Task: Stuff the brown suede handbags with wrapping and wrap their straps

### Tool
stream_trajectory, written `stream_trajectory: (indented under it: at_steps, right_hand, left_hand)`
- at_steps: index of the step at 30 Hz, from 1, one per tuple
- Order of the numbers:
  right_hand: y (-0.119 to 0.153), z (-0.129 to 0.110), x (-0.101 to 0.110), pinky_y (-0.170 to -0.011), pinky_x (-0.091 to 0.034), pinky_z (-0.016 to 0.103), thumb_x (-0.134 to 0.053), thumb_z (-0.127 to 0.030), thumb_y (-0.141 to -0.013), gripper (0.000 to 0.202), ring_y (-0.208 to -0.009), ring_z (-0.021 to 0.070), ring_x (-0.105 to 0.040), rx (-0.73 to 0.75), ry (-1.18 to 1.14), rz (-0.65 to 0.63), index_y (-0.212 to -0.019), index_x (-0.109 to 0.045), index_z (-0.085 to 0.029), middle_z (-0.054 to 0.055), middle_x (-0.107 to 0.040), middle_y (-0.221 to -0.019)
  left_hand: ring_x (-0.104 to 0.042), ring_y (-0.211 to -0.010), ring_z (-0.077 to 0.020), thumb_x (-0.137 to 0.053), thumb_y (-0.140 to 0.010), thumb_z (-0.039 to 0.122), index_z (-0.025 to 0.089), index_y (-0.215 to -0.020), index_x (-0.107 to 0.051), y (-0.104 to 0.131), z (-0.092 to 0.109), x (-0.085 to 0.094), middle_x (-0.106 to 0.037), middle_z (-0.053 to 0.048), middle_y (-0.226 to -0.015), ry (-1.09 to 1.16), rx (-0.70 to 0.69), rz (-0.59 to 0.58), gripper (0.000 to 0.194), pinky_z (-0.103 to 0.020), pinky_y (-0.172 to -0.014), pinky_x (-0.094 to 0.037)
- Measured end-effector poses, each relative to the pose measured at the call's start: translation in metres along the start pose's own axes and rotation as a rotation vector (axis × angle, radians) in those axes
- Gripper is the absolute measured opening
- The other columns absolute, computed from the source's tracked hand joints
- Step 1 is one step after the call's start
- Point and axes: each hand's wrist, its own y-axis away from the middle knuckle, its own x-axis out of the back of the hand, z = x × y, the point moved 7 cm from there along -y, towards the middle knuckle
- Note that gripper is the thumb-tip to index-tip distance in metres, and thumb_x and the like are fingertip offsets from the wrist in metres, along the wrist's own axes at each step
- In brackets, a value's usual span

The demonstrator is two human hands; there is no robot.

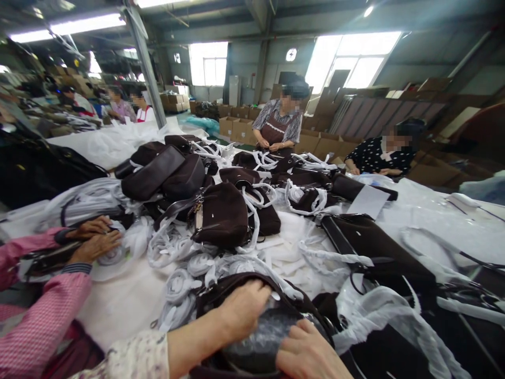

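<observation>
A dark brown handbag (221, 287) lies open in front of me, with a clear plastic air-filled packing piece (256, 337) inside its mouth. My left hand (246, 308) reaches over the opening, its fingers curled closed at the far rim. On the near right side of the mouth, my right hand (307, 350) is also closed, fingers bent against the plastic and the bag's edge. What exactly the fingertips pinch is hidden. White-wrapped straps (179, 287) lie coiled just left of the bag.
More brown handbags (223, 213) with wrapped handles are heaped across the white-covered table. At left, a co-worker's hands (92, 239) handle another wrapped strap. Two people stand at the far side. A large brown bag (374, 247) and wrapped handles (379, 310) crowd the right.
</observation>
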Motion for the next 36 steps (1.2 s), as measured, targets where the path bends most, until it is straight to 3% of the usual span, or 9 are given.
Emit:
stream_trajectory:
  at_steps: [4, 8, 12, 17, 22, 26, 30, 33, 36]
  right_hand:
    - [0.004, -0.003, -0.001, -0.065, -0.035, 0.032, -0.069, -0.036, -0.092, 0.026, -0.066, 0.0130, -0.061, 0.051, -0.058, 0.134, -0.072, -0.056, -0.025, -0.010, -0.069, -0.069]
    - [0.004, -0.003, 0.003, -0.065, -0.041, 0.030, -0.075, -0.028, -0.085, 0.022, -0.067, 0.0148, -0.062, 0.006, -0.054, 0.110, -0.074, -0.055, -0.025, -0.008, -0.070, -0.074]
    - [0.020, 0.012, 0.021, -0.090, -0.055, 0.037, -0.077, -0.017, -0.075, 0.030, -0.103, 0.0252, -0.070, -0.125, -0.022, 0.091, -0.099, -0.065, -0.029, 0.002, -0.073, -0.119]
    - [0.063, 0.059, 0.009, -0.111, -0.050, 0.050, -0.063, -0.024, -0.088, 0.069, -0.147, 0.0333, -0.041, -0.478, -0.002, 0.180, -0.152, -0.038, -0.027, 0.015, -0.034, -0.164]
    - [0.078, 0.095, -0.009, -0.115, -0.047, 0.048, -0.050, -0.037, -0.098, 0.057, -0.143, 0.0287, -0.048, -0.754, -0.282, 0.190, -0.150, -0.040, -0.018, 0.017, -0.048, -0.155]
    - [0.071, 0.102, 0.007, -0.111, -0.050, 0.043, -0.045, -0.042, -0.099, 0.045, -0.129, 0.0259, -0.062, -0.781, -0.406, 0.171, -0.136, -0.058, -0.020, 0.012, -0.066, -0.137]
    - [0.073, 0.109, 0.019, -0.108, -0.052, 0.043, -0.045, -0.042, -0.097, 0.044, -0.121, 0.0267, -0.067, -0.777, -0.475, 0.122, -0.129, -0.066, -0.021, 0.011, -0.072, -0.128]
    - [0.076, 0.113, 0.018, -0.116, -0.044, 0.044, -0.052, -0.043, -0.089, 0.053, -0.132, 0.0281, -0.059, -0.811, -0.616, 0.059, -0.136, -0.061, -0.020, 0.012, -0.065, -0.141]
    - [0.074, 0.113, 0.008, -0.113, -0.047, 0.042, -0.056, -0.040, -0.080, 0.067, -0.137, 0.0290, -0.054, -0.840, -0.785, 0.030, -0.142, -0.053, -0.015, 0.015, -0.058, -0.147]
  left_hand:
    - [-0.068, -0.100, -0.0209, -0.058, -0.083, 0.012, 0.022, -0.108, -0.067, 0.021, 0.015, -0.007, -0.072, -0.004, -0.111, 0.218, -0.202, -0.107, 0.028, -0.027, -0.090, -0.055]
    - [-0.065, -0.114, -0.0290, -0.059, -0.088, 0.021, 0.020, -0.125, -0.063, 0.023, 0.011, -0.011, -0.067, -0.011, -0.127, 0.207, -0.118, -0.090, 0.037, -0.038, -0.100, -0.053]
    - [-0.069, -0.105, -0.0208, -0.047, -0.097, 0.017, 0.021, -0.111, -0.071, 0.029, 0.003, 0.032, -0.074, -0.005, -0.112, 0.402, -0.082, 0.075, 0.028, -0.029, -0.094, -0.052]
    - [-0.060, -0.118, -0.0260, -0.051, -0.092, 0.013, 0.015, -0.118, -0.066, 0.065, -0.035, 0.085, -0.067, -0.010, -0.125, 0.228, 0.228, 0.342, 0.030, -0.040, -0.107, -0.044]
    - [-0.063, -0.113, -0.0275, -0.066, -0.090, 0.023, 0.027, -0.121, -0.065, 0.084, -0.009, 0.049, -0.068, -0.004, -0.123, 0.188, 0.237, 0.047, 0.031, -0.041, -0.099, -0.049]
    - [-0.063, -0.112, -0.0363, -0.060, -0.085, 0.005, 0.018, -0.113, -0.068, 0.077, 0.001, 0.019, -0.069, -0.012, -0.118, -0.110, 0.340, -0.174, 0.032, -0.052, -0.096, -0.051]
    - [-0.064, -0.112, -0.0323, -0.038, -0.077, -0.012, 0.015, -0.104, -0.067, 0.067, -0.001, 0.024, -0.069, -0.014, -0.116, -0.164, 0.408, -0.127, 0.048, -0.048, -0.095, -0.053]
    - [-0.068, -0.105, -0.0280, -0.048, -0.083, -0.004, 0.017, -0.106, -0.068, 0.051, 0.031, 0.020, -0.070, -0.011, -0.115, 0.047, 0.212, -0.094, 0.037, -0.037, -0.091, -0.055]
    - [-0.069, -0.105, -0.0363, -0.065, -0.089, 0.017, 0.011, -0.116, -0.069, 0.021, 0.067, -0.010, -0.071, -0.019, -0.116, 0.202, 0.147, -0.241, 0.028, -0.044, -0.090, -0.056]
